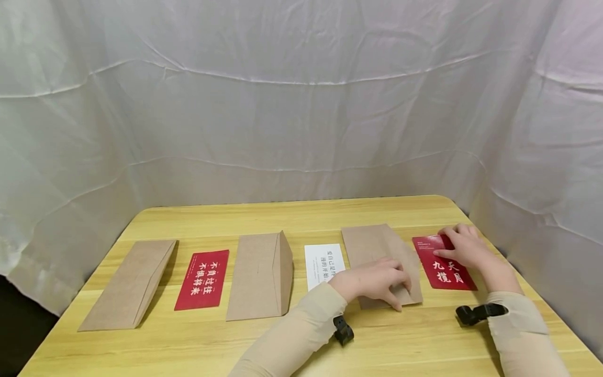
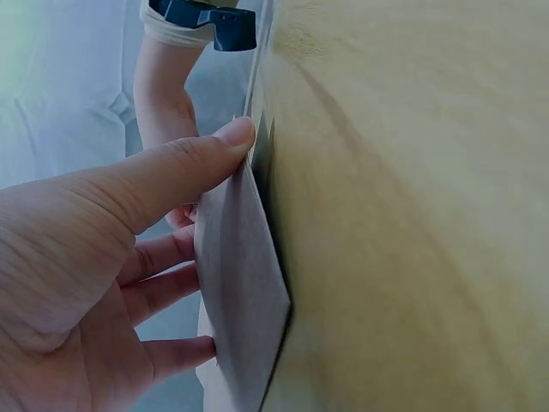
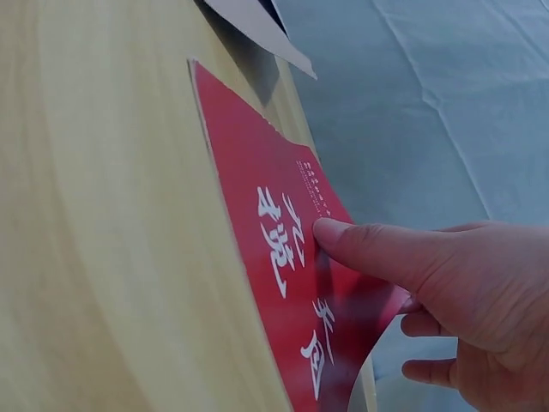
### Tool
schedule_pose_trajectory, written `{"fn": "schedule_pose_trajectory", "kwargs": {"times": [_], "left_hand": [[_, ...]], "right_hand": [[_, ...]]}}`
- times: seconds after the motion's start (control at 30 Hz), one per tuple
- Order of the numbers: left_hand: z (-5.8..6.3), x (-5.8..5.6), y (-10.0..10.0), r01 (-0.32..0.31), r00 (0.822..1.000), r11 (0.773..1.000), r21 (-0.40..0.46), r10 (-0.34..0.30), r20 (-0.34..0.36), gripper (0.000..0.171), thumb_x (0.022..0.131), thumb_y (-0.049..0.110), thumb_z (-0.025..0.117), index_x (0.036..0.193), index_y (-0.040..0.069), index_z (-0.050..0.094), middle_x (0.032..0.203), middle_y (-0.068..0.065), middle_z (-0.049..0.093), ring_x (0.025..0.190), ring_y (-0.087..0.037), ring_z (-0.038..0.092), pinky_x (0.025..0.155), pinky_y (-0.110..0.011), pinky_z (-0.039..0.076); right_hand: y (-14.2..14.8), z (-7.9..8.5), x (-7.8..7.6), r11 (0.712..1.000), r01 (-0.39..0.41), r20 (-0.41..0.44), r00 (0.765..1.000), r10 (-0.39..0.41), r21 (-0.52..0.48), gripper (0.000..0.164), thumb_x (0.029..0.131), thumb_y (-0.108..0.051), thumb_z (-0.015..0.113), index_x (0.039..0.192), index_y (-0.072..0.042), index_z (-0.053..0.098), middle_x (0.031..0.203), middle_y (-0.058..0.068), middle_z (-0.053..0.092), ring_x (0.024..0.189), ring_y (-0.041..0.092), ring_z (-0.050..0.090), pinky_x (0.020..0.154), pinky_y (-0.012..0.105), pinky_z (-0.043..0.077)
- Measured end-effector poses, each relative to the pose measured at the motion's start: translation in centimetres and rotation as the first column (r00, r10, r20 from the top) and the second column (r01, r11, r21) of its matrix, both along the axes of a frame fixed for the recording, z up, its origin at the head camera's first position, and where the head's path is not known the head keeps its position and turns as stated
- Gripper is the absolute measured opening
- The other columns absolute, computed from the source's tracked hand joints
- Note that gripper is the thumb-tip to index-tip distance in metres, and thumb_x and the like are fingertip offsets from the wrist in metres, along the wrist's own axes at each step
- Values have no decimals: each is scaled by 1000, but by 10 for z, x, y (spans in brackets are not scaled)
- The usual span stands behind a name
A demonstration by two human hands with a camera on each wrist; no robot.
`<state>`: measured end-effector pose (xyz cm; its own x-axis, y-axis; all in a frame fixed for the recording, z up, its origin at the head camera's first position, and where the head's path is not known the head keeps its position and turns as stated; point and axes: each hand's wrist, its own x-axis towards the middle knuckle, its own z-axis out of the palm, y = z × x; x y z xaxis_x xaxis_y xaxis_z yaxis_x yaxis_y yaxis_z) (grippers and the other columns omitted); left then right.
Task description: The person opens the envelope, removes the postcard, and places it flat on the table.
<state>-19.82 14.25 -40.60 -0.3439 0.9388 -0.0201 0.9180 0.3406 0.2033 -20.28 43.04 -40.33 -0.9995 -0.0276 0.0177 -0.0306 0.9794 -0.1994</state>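
My left hand (image 1: 377, 280) lies over the right-hand brown envelope (image 1: 365, 241). In the left wrist view its thumb meets the edge of the envelope's flap (image 2: 244, 283), while the spread fingers touch the flap's other edge. A red card (image 1: 438, 267) with white characters lies right of that envelope, and my right hand (image 1: 466, 248) pinches its far right corner. Seen from the right wrist, the thumb presses on the card's (image 3: 249, 172) printed face, with the fingers behind it; the card bends there. A white printed card (image 1: 322, 259) lies left of the envelope, partly covered by my left wrist.
Further left on the wooden table (image 1: 188, 351) are a brown envelope (image 1: 254, 277) with its flap raised, another red card (image 1: 202, 280), and a third envelope (image 1: 124, 288) at the far left. A pale curtain (image 1: 301, 120) hangs behind and at the sides.
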Motion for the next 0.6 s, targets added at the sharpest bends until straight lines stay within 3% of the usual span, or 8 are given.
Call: {"fn": "schedule_pose_trajectory", "kwargs": {"times": [0.6], "left_hand": [[-1,0,1,33,998,999,-35,-31,64,41,84,44,74,121,30,64,120,13,56,108,1,48,95,-8,35]], "right_hand": [[3,-6,-3,1000,-29,-6,1000,29,11,63,85,-33,72,131,4,51,125,37,44,111,49,35,91,66,36]]}}
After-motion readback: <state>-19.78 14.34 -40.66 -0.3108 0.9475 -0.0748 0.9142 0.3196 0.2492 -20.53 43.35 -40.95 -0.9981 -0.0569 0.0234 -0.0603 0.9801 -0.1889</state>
